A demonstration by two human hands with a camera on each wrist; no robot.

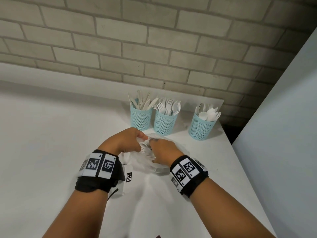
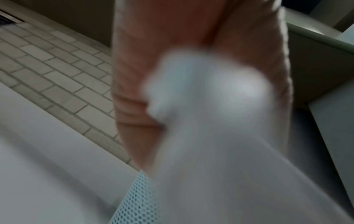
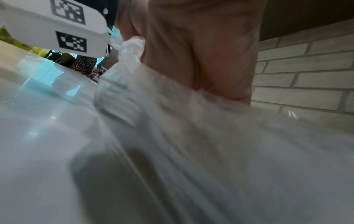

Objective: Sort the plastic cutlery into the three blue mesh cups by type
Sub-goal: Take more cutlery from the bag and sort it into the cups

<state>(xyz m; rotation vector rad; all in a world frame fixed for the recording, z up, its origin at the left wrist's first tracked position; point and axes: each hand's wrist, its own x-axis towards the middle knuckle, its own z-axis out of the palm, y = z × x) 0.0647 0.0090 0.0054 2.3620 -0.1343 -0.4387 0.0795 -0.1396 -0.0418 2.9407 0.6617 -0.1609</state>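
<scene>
Three blue mesh cups stand at the back of the white table (image 1: pixel 51 138): the left cup (image 1: pixel 141 118) holds knives, the middle cup (image 1: pixel 164 123) mostly forks, the right cup (image 1: pixel 201 127) spoons. In front of them lies a clear plastic bag (image 1: pixel 145 165) with white cutlery inside. My left hand (image 1: pixel 142 137) pinches the bag's bunched top edge. My right hand (image 1: pixel 151 140) grips the bag's mouth from the other side, fingers curled into the plastic. In the right wrist view the crumpled bag (image 3: pixel 172 121) drapes below the palm. Blurred white plastic (image 2: pixel 206 94) fills the left palm, with a mesh cup (image 2: pixel 136 200) below it.
A brick wall (image 1: pixel 154 48) runs behind the table. A tall white panel (image 1: pixel 283 134) closes off the right side past the table's edge. A small white tag with a black marker (image 1: pixel 129 176) lies under my left wrist. Bare tabletop stretches to the left.
</scene>
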